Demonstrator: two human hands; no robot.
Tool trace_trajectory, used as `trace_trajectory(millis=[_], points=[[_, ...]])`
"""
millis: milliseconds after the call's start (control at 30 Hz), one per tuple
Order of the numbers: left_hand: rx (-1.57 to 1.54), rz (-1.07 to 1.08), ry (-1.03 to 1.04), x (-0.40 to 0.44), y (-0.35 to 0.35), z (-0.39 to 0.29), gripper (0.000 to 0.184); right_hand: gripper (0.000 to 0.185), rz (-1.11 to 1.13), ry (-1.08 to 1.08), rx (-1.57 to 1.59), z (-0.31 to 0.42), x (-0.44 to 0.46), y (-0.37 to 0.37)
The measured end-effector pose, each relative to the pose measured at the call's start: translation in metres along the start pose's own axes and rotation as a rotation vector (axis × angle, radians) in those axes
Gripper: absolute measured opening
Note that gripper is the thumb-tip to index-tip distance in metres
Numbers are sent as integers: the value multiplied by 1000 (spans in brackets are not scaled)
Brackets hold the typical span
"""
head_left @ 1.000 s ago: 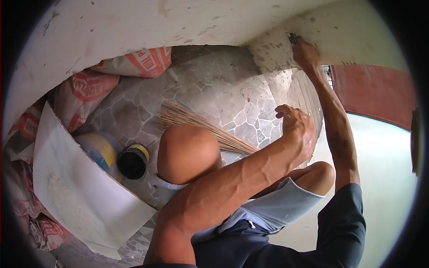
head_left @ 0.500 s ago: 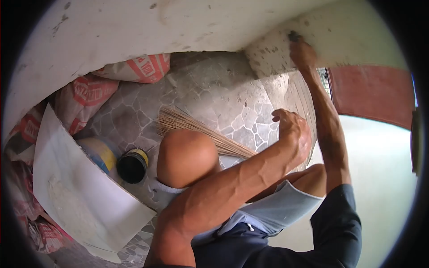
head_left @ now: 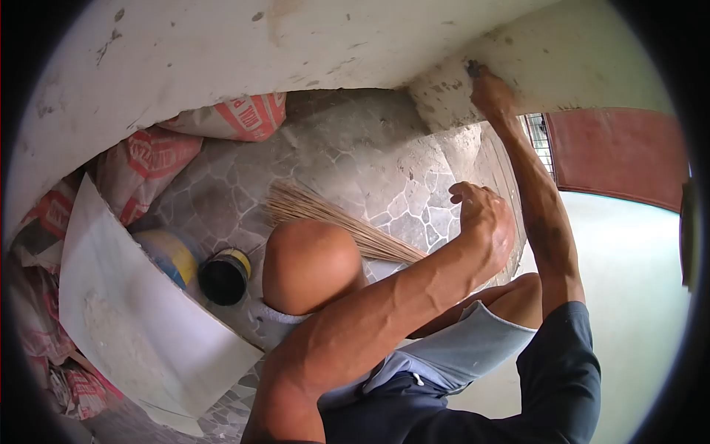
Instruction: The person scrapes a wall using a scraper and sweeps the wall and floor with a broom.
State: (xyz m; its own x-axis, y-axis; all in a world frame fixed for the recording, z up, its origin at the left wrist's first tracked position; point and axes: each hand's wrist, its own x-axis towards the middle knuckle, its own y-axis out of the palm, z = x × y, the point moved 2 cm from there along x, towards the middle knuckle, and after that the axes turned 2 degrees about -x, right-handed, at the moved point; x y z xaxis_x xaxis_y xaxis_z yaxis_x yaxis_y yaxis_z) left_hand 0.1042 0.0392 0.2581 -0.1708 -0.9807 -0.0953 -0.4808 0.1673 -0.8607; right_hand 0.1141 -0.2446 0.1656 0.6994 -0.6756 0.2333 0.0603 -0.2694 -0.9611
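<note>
My right hand [head_left: 493, 94] is closed on a small dark tool [head_left: 473, 69], pressed to the stained pale wall [head_left: 532, 74] at the upper right. The tool's exact kind cannot be made out. My left hand [head_left: 489, 222] hangs in front of my bent knees, its wrist bent and its fingers loosely curved. Nothing shows in it, though the palm side is mostly hidden. Beneath it, a bundle of thin sticks, like a stick broom [head_left: 347, 226], lies on the stone-patterned floor [head_left: 414, 203].
Red-and-white sacks [head_left: 148, 166] line the left side. A pale curved sheet [head_left: 140, 318] leans at the lower left, beside a black-and-yellow bucket [head_left: 224, 277] and a blue-and-yellow container [head_left: 166, 251]. A reddish panel [head_left: 617, 159] stands at the right; a pale wall [head_left: 222, 44] overhangs the top.
My right hand has slid slightly left and down along the wall with the dark tool. My left hand stays nearly in place.
</note>
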Motion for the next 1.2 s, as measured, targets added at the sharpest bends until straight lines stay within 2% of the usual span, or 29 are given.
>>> trace_trajectory(millis=[67, 167, 200, 300, 333, 433, 467, 567, 700, 767, 867, 967, 1000, 1100, 1200], points=[[-4, 43, 28, 2, -4, 2, 21, 34, 36, 53, -87, -11, 10, 5], [-3, 75, -52, 10, 1, 1, 19, 29, -254, 187, 38, 13, -5, -69], [-13, 41, -51, 10, 2, 0, 19, 31, -427, 170, 1, 8, -9, -82], [-35, -31, -54, 14, 7, 0, 18, 33, -500, 289, 266, 1, -27, -125], [-36, -31, -53, 16, 8, 0, 18, 41, -433, 339, 164, -8, -28, -122], [-11, -39, -54, 19, 13, 1, 16, 42, -161, 175, -84, -19, -33, -109], [-2, -42, -56, 20, 14, 0, 15, 44, -145, 196, -84, -22, -38, -108], [-60, 115, -12, 23, 14, 6, 27, 48, -234, 301, 77, -13, -48, -113], [-9, 104, -25, 26, 16, 4, 27, 45, -213, 289, 47, 3, -7, -71], [28, 100, -38, 33, 26, -1, 28, 41, -430, 215, 184, 16, -2, -50], [-68, 130, -46, 36, 32, -7, 28, 31, -612, 172, 408, 9, -21, -30], [54, 20, -64, 28, 25, -8, 18, 31, -616, 343, 416, 10, -20, -14], [98, -24, -70, 27, 25, -8, 18, 43, -523, 436, 347, 15, -10, -14], [167, -72, -127, 25, 22, -6, 18, 45, -499, 454, 305, 22, -1, -17], [-91, 101, -95, 29, 28, 1, 29, 47, -793, 274, 624, 18, -16, -22]])
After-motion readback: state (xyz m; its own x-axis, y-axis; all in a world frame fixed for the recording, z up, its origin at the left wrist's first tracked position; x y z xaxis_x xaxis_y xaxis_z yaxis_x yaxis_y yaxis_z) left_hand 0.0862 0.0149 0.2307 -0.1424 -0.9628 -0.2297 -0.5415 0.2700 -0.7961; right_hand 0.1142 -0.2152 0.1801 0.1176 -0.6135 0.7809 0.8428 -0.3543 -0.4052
